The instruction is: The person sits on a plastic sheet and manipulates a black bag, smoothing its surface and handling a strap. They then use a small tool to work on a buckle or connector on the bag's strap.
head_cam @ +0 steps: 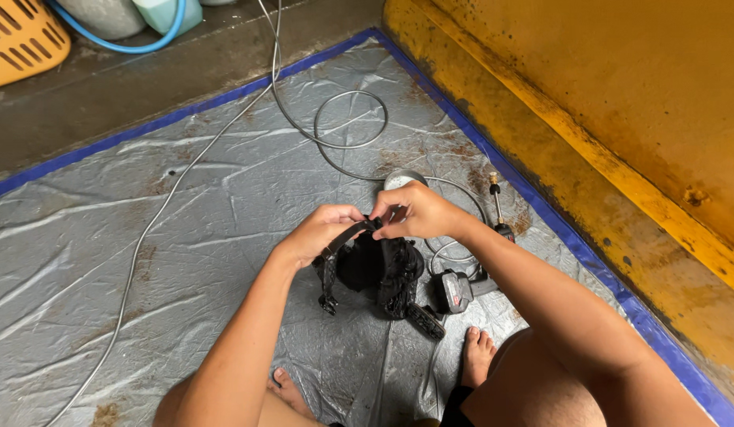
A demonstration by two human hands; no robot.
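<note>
Black strap [352,234] runs between both hands above one dark, bulky item [380,270] resting on the silver tarp [185,237]. Left hand [319,233] and right hand [414,212] each pinch the strap with closed fingers. One thin hose [224,134] loops behind, and one battery spray tool [455,291] lies beside two bare feet.

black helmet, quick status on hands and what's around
Left hand and right hand both pinch black helmet strap. Cordless sprayer beside it. Grey hose behind, apart.
</note>
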